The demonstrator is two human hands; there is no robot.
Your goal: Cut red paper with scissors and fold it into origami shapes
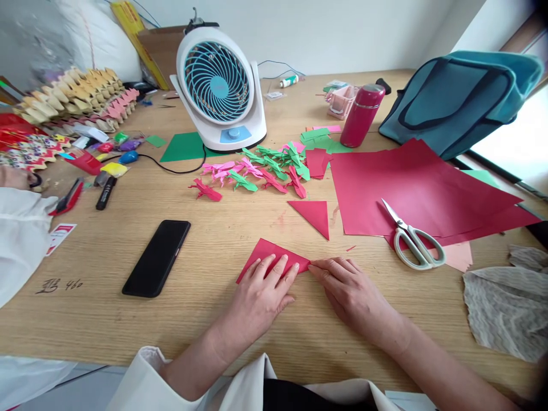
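Note:
A folded red paper triangle (268, 251) lies on the wooden table in front of me. My left hand (265, 285) rests on it with fingers spread, pressing it to the tabletop. At the paper's right corner, my right hand (349, 288) has its fingers together, pinching or pressing the tip. Another red paper triangle (314, 216) lies flat just beyond my hands. Farther back is a cluster of small folded paper figures in green (274, 161), pink (220, 170) and red (206, 190).
Scissors (409, 237) lie on large red paper sheets (411, 182) at the right. A black phone (156, 258) is left of my hands. Behind stand a white fan (220, 85), a red thermos (362, 116) and a teal bag (454, 103). Another person's sleeve (23, 234) shows at the left.

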